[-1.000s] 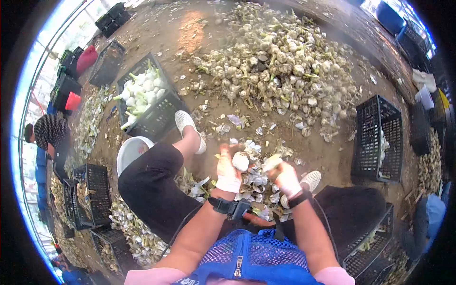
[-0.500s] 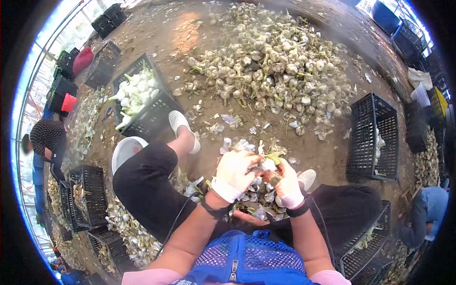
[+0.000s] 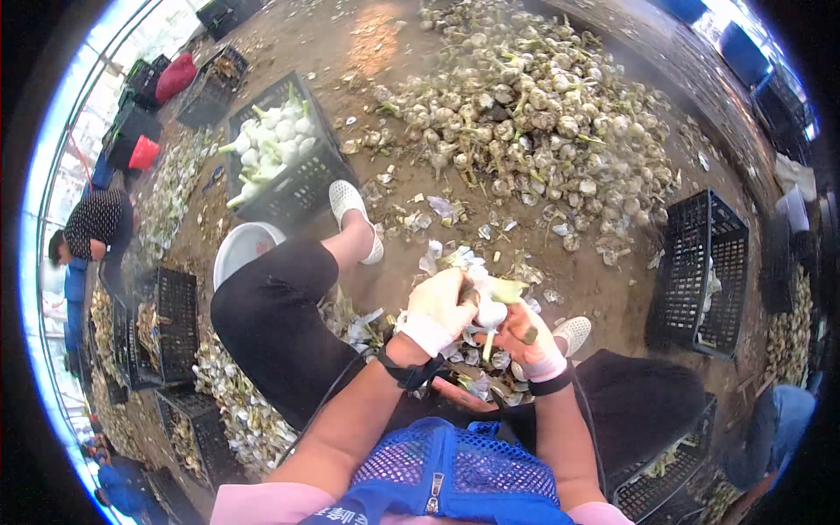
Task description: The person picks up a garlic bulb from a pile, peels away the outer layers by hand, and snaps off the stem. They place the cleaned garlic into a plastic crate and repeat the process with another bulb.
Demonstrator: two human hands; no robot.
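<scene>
Between my two hands is a white, peeled garlic bulb (image 3: 493, 315) with a pale green stem pointing up and right. My left hand (image 3: 440, 308) is closed on its left side, with a brownish patch at the thumb. From the right, my right hand (image 3: 532, 339) closes on the same bulb. Something brown shows by its fingers, and I cannot make out what it is. Both wrists have white wraps and dark bands. Loose garlic skins (image 3: 477, 385) lie on the ground beneath my hands.
A large heap of unpeeled garlic (image 3: 542, 114) lies ahead. A black crate (image 3: 302, 179) of white bulbs and a white bucket (image 3: 229, 254) stand left; another black crate (image 3: 700, 271) is right. Other people work at the far left (image 3: 98, 219) and far right (image 3: 774, 433).
The bulb now shows more fully between my hands, its stem turned out to the right. My right hand has moved slightly down. The whole view has shifted a little.
</scene>
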